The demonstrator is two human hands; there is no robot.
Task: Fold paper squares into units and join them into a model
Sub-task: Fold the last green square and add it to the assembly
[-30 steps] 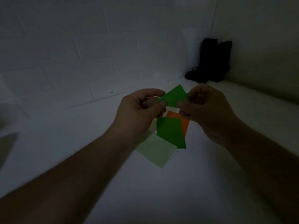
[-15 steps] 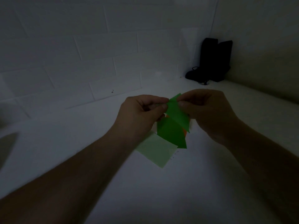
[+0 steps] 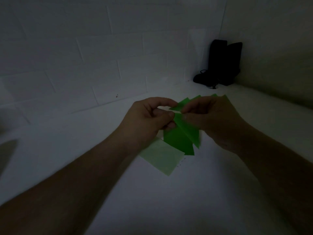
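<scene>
A bright green paper (image 3: 186, 123) is held up over the white table (image 3: 169, 200), pinched from both sides: the left hand (image 3: 149, 119) nips its left edge between thumb and curled forefinger, and the right hand (image 3: 211, 116) is curled round the other side, fingertips pressed to the sheet near the middle. Folds can already be seen in it, with a long diagonal flap hanging down toward the table and pointed corners poking up behind the right hand's knuckles, so this unit is judged to be partly creased but not finished. Directly beneath, another dark green sheet (image 3: 179, 143) lies flat, and a pale green sheet (image 3: 162, 158) is overlapped at its lower left; both look unfolded, though the dim light makes fine creases hard to rule out. No finished unit is to be spotted anywhere, and nothing has been joined. By that reckoning the job is in its early stage: one piece under way, at least two squares waiting, and all the joining still to be done. Off in the far corner, a dark object (image 3: 220, 63) is propped against the tiled wall (image 3: 84, 48), its nature not to be made out.
</scene>
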